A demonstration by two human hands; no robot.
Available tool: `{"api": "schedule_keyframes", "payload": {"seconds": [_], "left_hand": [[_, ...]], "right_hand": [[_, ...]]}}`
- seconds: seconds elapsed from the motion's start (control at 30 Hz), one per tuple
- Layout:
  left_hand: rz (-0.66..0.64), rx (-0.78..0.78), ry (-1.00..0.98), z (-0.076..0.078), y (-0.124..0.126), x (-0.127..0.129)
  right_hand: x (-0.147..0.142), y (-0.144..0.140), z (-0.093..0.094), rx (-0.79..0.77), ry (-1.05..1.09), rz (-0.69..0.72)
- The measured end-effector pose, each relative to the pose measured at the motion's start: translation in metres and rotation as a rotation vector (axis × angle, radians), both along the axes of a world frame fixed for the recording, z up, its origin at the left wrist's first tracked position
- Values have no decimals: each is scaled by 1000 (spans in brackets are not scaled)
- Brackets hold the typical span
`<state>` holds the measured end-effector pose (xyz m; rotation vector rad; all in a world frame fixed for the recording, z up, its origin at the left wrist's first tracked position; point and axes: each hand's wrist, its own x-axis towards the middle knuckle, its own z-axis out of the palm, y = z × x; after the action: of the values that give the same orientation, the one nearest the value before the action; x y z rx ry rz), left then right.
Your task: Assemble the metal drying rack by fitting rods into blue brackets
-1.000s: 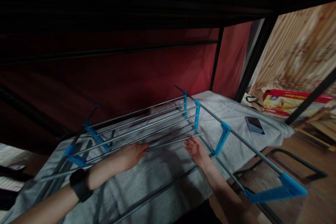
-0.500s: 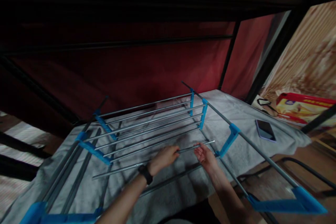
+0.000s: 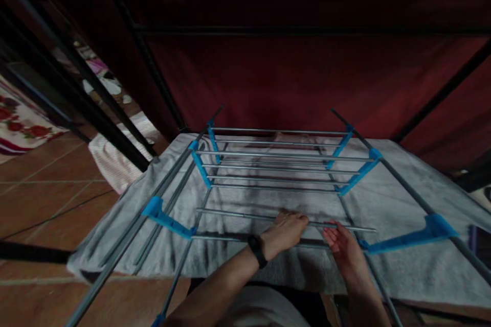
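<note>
A thin grey metal rod (image 3: 226, 213) lies crosswise in front of me, over the near part of a partly assembled rack (image 3: 276, 180) of grey tubes and blue plastic brackets. My left hand (image 3: 286, 232), with a dark watch at its wrist, is closed over the rod's middle. Closer to the rod's right end, my right hand (image 3: 342, 245) pinches it between thumb and fingers, palm partly turned up. Both rod ends are free. Near the hands stand a left blue bracket (image 3: 166, 219) and a right blue bracket (image 3: 414, 235), joined low down by another tube.
The rack rests on a grey blanket (image 3: 402, 276) over a bed. Loose tubes (image 3: 164, 214) lie along its left side. Dark metal posts (image 3: 88, 107) and a red curtain (image 3: 276, 82) enclose the bed. Left of it are a tiled floor (image 3: 49, 204) and a striped cloth (image 3: 115, 158).
The view has swung to the left, bringing the tiled floor in and leaving only an edge of the phone. Both hands keep hold of the rod.
</note>
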<state>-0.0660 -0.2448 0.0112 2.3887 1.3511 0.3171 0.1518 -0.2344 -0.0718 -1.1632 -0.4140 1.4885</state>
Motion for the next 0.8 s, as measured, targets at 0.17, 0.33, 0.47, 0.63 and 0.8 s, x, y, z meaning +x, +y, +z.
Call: {"api": "schedule_keyframes", "payload": {"seconds": [0.17, 0.33, 0.47, 0.63, 0.8], "left_hand": [[-36, 18, 7, -2, -15, 8], [-52, 1, 6, -8, -30, 8], [-37, 35, 6, -12, -35, 4], [-15, 60, 16, -13, -36, -3], [-7, 64, 25, -13, -40, -5]], "right_hand": [[14, -9, -2, -46, -77, 17], [21, -16, -10, -74, -109, 64], [20, -20, -10, -110, -113, 65], [11, -22, -5, -150, -101, 79], [4, -24, -1, -139, -91, 83]]}}
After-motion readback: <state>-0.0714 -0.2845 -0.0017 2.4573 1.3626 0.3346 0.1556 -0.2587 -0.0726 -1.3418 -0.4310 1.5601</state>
